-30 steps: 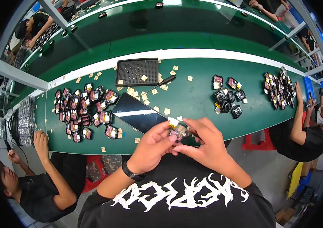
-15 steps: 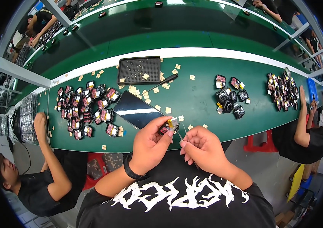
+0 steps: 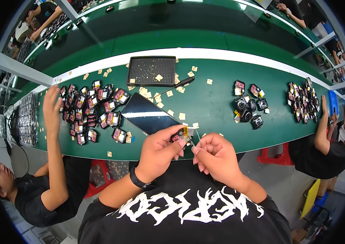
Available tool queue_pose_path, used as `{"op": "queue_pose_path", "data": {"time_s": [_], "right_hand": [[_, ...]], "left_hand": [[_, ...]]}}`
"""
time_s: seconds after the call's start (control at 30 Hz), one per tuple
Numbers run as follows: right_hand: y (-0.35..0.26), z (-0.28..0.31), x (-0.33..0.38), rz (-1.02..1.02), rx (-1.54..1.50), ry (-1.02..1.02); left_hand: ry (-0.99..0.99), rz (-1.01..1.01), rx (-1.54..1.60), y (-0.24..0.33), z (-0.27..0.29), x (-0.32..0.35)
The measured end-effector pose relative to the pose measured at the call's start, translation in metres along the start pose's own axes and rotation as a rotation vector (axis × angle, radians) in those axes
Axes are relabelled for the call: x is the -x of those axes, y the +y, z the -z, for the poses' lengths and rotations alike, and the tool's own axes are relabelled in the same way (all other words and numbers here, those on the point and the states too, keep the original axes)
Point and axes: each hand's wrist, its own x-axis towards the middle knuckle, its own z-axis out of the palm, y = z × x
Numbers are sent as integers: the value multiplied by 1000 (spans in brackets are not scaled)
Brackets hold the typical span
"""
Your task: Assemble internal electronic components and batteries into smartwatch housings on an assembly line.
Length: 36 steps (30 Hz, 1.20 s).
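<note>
Near the table's front edge, my left hand [image 3: 156, 154] pinches an opened smartwatch case [image 3: 177, 136], black with a pink-red inside, a strip of yellow tape and a silvery square part at its upper right. My right hand [image 3: 219, 158] is closed on thin metal tweezers [image 3: 198, 137]. Their tips reach to the case's right side; whether they grip anything is too small to tell. Beyond my left hand a dark glossy rectangular panel [image 3: 148, 114] lies slanted on the green table [image 3: 205, 105].
Many similar watch cases [image 3: 87, 110] crowd the left side. A smaller cluster [image 3: 245, 107] and another pile [image 3: 302, 99] lie to the right. Behind are a black tray [image 3: 151, 71], a screwdriver [image 3: 184, 81] and scattered paper squares. Co-workers sit on both sides, one reaching a hand [image 3: 52, 103] over the table.
The watch case has turned slightly in my left hand, with the tweezers still at its side. The left co-worker's hand has risen farther over the table. The view has shifted a little.
</note>
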Motion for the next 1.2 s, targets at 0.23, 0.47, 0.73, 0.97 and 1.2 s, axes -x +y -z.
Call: {"op": "queue_pose_path", "data": {"time_s": [0.23,0.47,0.73,0.97,1.2], "right_hand": [[9,16,-1,104,70,-114],[35,28,-3,363,-84,-254],[-3,16,-11,394,186,-27],[-3,18,-15,507,614,-21],[-3,12,-9,530,658,-67]], "left_hand": [[-66,87,227,2,10,-3],[-105,144,70,6,8,3],[-136,99,-121,15,0,11],[-123,-77,-335,12,1,12],[-56,-170,-374,10,-2,12]]}}
